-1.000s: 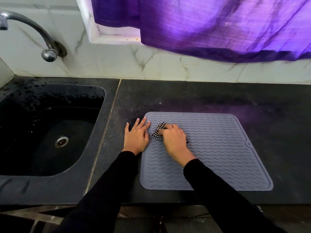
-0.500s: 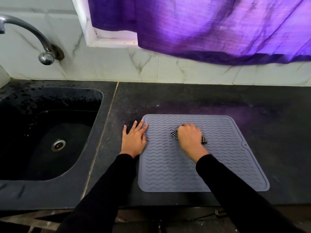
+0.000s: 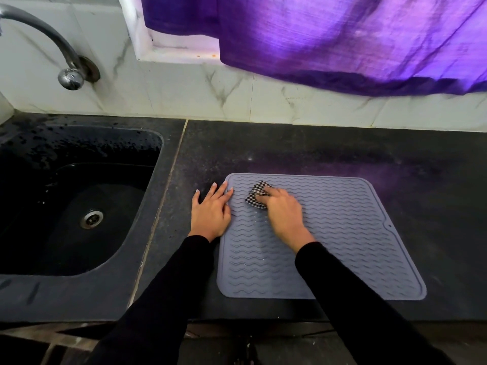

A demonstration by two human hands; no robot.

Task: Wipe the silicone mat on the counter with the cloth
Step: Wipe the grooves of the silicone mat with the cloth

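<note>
We look down on a dark speckled stone counter [image 3: 329,154] under a white marble-veined tiled wall [image 3: 184,96]. Nearest us, two black sleeves reach forward over the counter's front edge. Just past them lies the grey silicone mat [image 3: 355,246], flat on the counter to the right of the sink, its surface ribbed with wavy lines and its near edge close to the counter's front.

Our left hand [image 3: 210,212] lies flat, fingers straight and slightly spread; the palm rests on the counter just beside the mat's left edge, and the fingertips reach onto the mat's far left corner. It holds nothing.

Our right hand [image 3: 283,209] is on the mat's far left part, fingers curled down over a bunched black-and-white checked cloth [image 3: 257,197] and pressing it against the ribs. Part of the cloth sticks out to the left of the fingers, toward the left hand; the rest is hidden under the palm. The two hands are near each other but apart.

To the left, a seam in the stone divides the counter from a black sink [image 3: 66,285], wet with droplets, with a metal drain [image 3: 91,219] in its floor. Farther back, a curved metal tap [image 3: 52,43] comes out of the wall over the sink. Farthest, a purple curtain [image 3: 342,40] hangs over a white window ledge [image 3: 181,55].
</note>
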